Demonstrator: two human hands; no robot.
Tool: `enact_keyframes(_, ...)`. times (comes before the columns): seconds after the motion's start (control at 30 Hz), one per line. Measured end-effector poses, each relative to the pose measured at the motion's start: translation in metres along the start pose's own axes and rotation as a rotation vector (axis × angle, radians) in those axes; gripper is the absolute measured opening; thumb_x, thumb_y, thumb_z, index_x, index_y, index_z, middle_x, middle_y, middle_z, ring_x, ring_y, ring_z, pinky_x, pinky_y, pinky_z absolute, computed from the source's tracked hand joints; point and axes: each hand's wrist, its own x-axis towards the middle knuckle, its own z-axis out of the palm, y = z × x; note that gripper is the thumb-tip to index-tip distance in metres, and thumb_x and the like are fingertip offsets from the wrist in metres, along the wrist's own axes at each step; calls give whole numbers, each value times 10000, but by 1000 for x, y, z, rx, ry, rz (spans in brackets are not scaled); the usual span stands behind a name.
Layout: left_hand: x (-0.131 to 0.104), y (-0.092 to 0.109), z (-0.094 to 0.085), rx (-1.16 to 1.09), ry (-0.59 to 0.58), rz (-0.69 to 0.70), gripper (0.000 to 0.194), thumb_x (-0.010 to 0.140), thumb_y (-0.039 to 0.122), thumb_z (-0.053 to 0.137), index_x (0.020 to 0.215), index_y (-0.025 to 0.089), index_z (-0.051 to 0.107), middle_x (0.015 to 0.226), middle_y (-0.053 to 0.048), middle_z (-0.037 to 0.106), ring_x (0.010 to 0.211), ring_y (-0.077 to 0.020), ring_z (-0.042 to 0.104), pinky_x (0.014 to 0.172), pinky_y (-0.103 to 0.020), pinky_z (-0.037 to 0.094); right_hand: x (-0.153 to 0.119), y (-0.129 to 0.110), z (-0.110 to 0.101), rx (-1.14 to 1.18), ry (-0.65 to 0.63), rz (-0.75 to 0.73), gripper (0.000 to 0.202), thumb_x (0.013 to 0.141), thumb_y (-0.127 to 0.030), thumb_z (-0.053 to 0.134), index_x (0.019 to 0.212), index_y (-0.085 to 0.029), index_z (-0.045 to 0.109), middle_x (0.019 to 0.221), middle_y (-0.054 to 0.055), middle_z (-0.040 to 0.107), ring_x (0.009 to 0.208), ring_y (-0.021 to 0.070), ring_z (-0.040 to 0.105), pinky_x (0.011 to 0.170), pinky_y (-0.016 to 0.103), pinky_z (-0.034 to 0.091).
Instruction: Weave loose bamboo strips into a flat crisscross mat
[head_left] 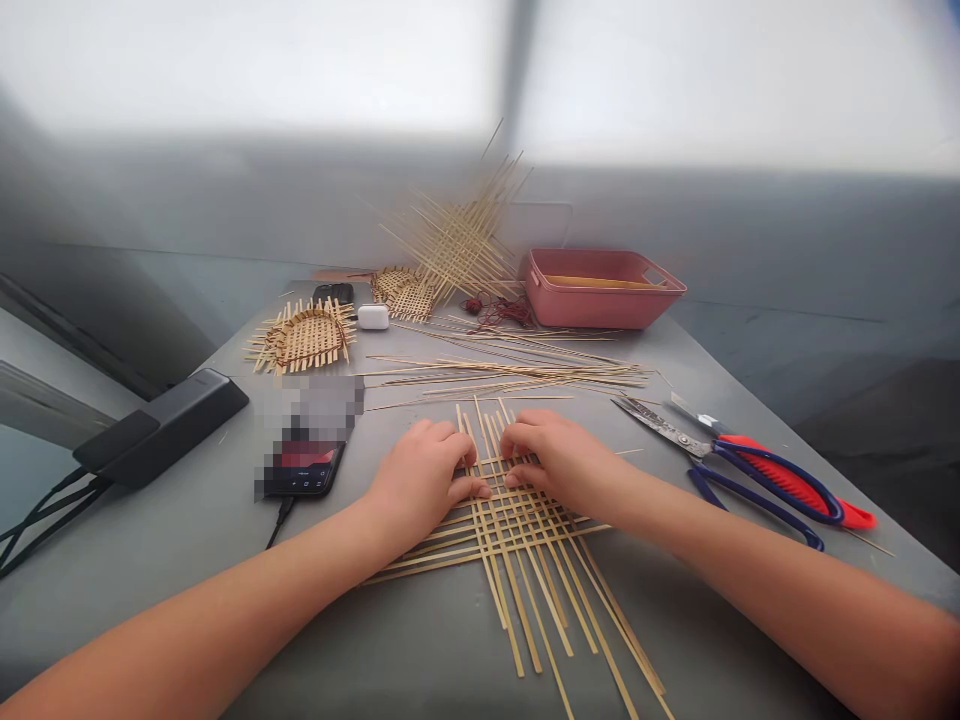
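Observation:
A loose open weave of pale bamboo strips [517, 530] lies flat on the grey table, its long ends spreading toward me and to the left. My left hand [427, 465] is at the weave's upper left, thumb and fingers closed on the strips there. Opposite it, my right hand [551, 455] grips strips at the upper right with curled fingers and thumb. A small gap separates the two thumbs, and the far strip tips stick up between the hands. The hands hide part of the crossings beneath them.
Loose bamboo strips [517, 373] lie beyond the weave. Blue-handled scissors [697, 445] and a red-handled cutter [780, 475] are at right. Left are a phone [307, 470] and a black power bank [180, 420]. Behind stand woven pieces [304, 338] and a pink basket [600, 305].

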Motion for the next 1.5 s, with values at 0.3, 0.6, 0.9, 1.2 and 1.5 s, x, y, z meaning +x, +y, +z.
enact_keyframes(0.3, 1, -2, 0, -15, -6, 30, 306, 780, 477, 686, 863, 197, 593, 891, -19, 613, 878, -222, 499, 749, -320, 396, -2, -5, -1, -2, -7, 59, 98, 750, -148, 723, 759, -185, 633, 785, 5, 608, 746, 158, 526, 636, 248, 356)
enact_keyframes(0.6, 1, -5, 2, -48, 15, 63, 275, 793, 447, 686, 839, 194, 590, 870, -21, 599, 848, -207, 514, 737, -314, 403, -1, -4, 0, 27, 7, 41, 112, 730, -111, 715, 708, -176, 626, 736, -9, 597, 679, 132, 511, 599, 234, 325)
enact_keyframes(0.9, 2, -2, -1, -75, 1, 51, 251, 786, 425, 700, 793, 195, 601, 798, -13, 603, 815, -198, 551, 691, -290, 409, -1, -3, 0, 31, -4, 17, 121, 735, -102, 694, 700, -175, 605, 734, -9, 580, 668, 129, 498, 595, 237, 326)
enact_keyframes(1.2, 6, -11, -13, -86, -75, 198, 90, 871, 182, 569, 811, 203, 632, 827, -8, 661, 803, -162, 577, 762, -270, 426, -1, 4, 3, 34, 6, -59, 125, 754, -127, 683, 723, -185, 577, 761, -1, 591, 730, 151, 506, 632, 246, 347)
enact_keyframes(1.5, 6, -15, -13, -67, -49, 215, 163, 857, 126, 515, 773, 189, 639, 790, -20, 645, 757, -157, 564, 729, -266, 436, 0, 0, -1, 38, -27, -23, 129, 742, -115, 708, 729, -179, 597, 771, 4, 606, 725, 152, 514, 638, 253, 359)
